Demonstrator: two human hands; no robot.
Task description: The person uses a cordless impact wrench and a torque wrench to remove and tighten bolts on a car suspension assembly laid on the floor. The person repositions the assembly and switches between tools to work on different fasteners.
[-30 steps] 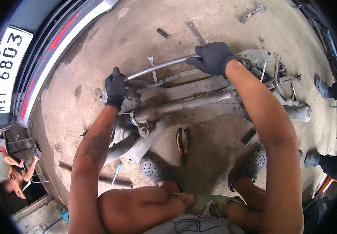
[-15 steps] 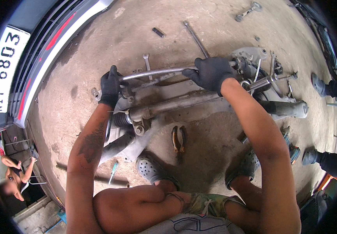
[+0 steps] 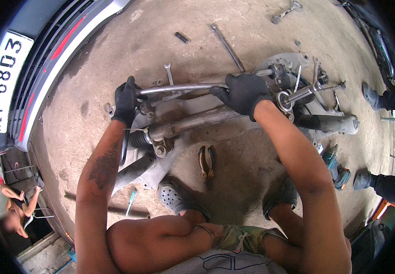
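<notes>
A grey car subframe lies on the concrete floor in front of me, with a steering rack along it. Above its far side runs a bent silvery sway bar. My left hand, in a black glove, is closed around the bar near its left bend, thumb up. Farther right my gloved right hand grips the same bar, its fingers mostly hidden behind the back of the hand. Past that hand the bar reaches a bushing bracket at the far right.
Pliers with worn handles lie between my feet. Around the subframe are a wrench, a long bar, a dark socket, a screwdriver and a power tool. A car bumper stands left; another person's shoes are right.
My right hand has come slightly nearer to me, and the right part of the sway bar with it. My left hand keeps its hold. The whole view has shifted a little.
</notes>
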